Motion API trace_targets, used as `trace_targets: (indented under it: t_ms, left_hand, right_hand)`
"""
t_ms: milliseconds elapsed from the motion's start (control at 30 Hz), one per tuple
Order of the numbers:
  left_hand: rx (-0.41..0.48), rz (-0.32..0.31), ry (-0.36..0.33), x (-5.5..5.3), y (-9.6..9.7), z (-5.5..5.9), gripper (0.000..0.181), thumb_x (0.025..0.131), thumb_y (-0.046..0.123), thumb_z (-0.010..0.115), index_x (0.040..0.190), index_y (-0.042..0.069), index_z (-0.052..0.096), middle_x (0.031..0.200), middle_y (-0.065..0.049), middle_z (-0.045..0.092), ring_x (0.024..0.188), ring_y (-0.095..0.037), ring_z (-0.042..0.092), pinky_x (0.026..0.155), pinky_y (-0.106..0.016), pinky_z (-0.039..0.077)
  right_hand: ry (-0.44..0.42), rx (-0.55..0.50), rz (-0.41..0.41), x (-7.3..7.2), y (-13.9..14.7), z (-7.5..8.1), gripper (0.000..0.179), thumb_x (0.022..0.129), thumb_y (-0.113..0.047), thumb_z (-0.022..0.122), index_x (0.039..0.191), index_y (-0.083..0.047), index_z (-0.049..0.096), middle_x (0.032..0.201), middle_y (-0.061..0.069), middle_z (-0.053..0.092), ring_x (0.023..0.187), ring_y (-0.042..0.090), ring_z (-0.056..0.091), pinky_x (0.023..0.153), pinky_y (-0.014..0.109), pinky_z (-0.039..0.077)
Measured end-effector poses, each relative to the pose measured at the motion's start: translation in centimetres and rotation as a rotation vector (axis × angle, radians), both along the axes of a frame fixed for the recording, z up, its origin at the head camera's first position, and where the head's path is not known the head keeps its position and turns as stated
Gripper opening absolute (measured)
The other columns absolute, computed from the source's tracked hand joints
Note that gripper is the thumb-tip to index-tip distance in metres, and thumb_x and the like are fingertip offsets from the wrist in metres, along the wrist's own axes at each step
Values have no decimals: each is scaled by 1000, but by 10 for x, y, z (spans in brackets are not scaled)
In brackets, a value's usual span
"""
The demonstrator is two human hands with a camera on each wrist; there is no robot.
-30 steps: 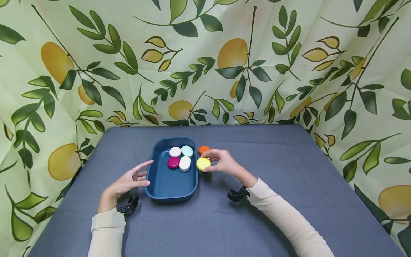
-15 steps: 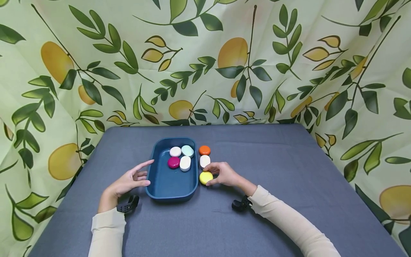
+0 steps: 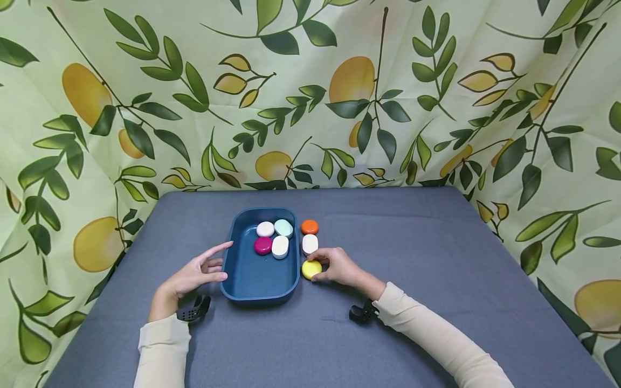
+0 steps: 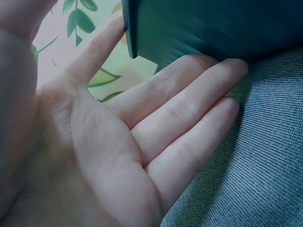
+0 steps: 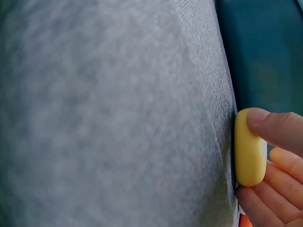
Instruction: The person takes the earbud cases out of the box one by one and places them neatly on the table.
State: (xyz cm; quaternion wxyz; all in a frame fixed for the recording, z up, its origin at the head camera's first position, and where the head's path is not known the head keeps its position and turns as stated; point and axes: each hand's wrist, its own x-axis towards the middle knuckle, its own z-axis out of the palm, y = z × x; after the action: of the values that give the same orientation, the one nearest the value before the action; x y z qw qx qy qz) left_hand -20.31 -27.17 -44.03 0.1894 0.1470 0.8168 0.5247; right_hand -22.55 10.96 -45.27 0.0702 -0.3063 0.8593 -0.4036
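Observation:
My right hand (image 3: 342, 267) pinches a round yellow soap bar (image 3: 311, 269) between thumb and fingers, low on the cloth just right of the blue tray (image 3: 259, 297). In the right wrist view the yellow soap's rounded edge faces the camera, with the thumb on its upper end. My left hand (image 3: 193, 276) lies along the tray's left side, fingers fairly straight and fingertips right at the wall. A white oval soap (image 3: 310, 244) and an orange soap (image 3: 309, 227) stand in line beyond the yellow one. Inside the tray are a magenta soap (image 3: 263, 246), a pale blue one (image 3: 283, 228) and two white ones (image 3: 280, 247).
A grey cloth (image 3: 417, 248) covers the table. Behind it hangs a leaf-and-fruit patterned curtain (image 3: 301, 108), which also runs down both sides. A black wrist strap (image 3: 194, 309) shows at the left wrist, another black device (image 3: 363, 312) at the right.
My right hand has carried the yellow soap towards me and lowered it to the cloth, uncovering the white soap beside the tray. The left hand and tray stay in place.

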Motion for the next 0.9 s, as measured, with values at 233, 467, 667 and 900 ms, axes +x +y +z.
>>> trace_targets:
  t_ms: [233, 467, 667, 900]
  left_hand:
    - [3, 3, -14, 0, 1, 0, 79, 90, 22, 67, 153, 13, 21, 158, -32, 15, 140, -57, 26, 107, -69, 32]
    - [5, 1, -11, -1, 0, 0, 79, 90, 22, 66, 154, 14, 21, 157, -32, 18, 140, -57, 27, 106, -69, 33]
    - [11, -1, -11, -1, 0, 0, 79, 89, 21, 67, 153, 13, 21, 157, -32, 19, 140, -57, 28, 106, -68, 34]
    - [16, -1, -11, 0, 0, 0, 79, 89, 21, 67, 153, 12, 21, 156, -33, 20, 139, -56, 28, 106, -67, 35]
  right_hand:
    - [20, 11, -55, 3, -2, 2, 40, 70, -2, 82, 106, 4, 67, 108, 19, 71, 101, 29, 69, 86, 29, 58]
    - [-6, -28, -100, 2, -1, 13, 36, 74, -4, 80, 106, 5, 67, 107, 20, 71, 99, 31, 70, 86, 32, 58]
    - [-25, -119, -145, -1, -5, 35, 33, 77, -7, 78, 105, 5, 67, 104, 23, 71, 96, 35, 70, 87, 37, 58]
    - [-35, -159, -161, -6, -21, 53, 34, 78, -9, 78, 108, 4, 67, 105, 23, 71, 99, 36, 69, 86, 34, 58]
